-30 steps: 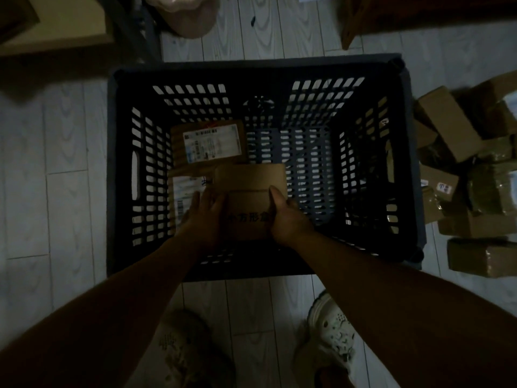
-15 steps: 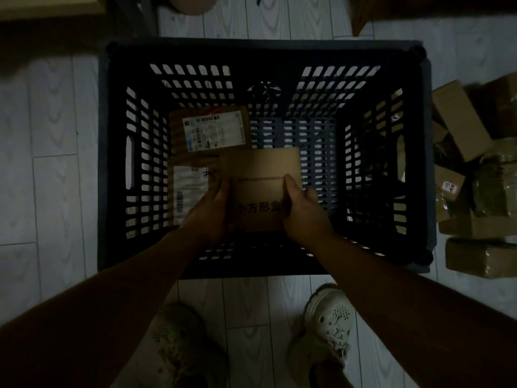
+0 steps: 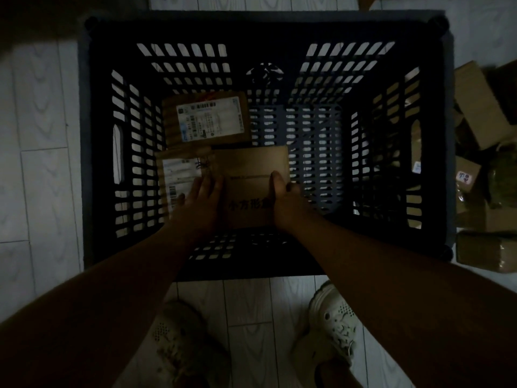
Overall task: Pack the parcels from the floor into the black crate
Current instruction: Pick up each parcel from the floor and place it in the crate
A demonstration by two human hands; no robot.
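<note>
Cardboard box (image 3: 251,169) against labelled parcels (image 3: 208,119) inside black crate (image 3: 84,135).

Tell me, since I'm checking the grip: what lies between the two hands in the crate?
The cardboard box with printed characters, held between left hand and right hand; head view shows it.

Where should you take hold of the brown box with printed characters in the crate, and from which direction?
By its left and right side faces, from above, one hand each, as the left hand and right hand do. The brown box lies level and wide; the black crate walls block sideways reach.
</note>
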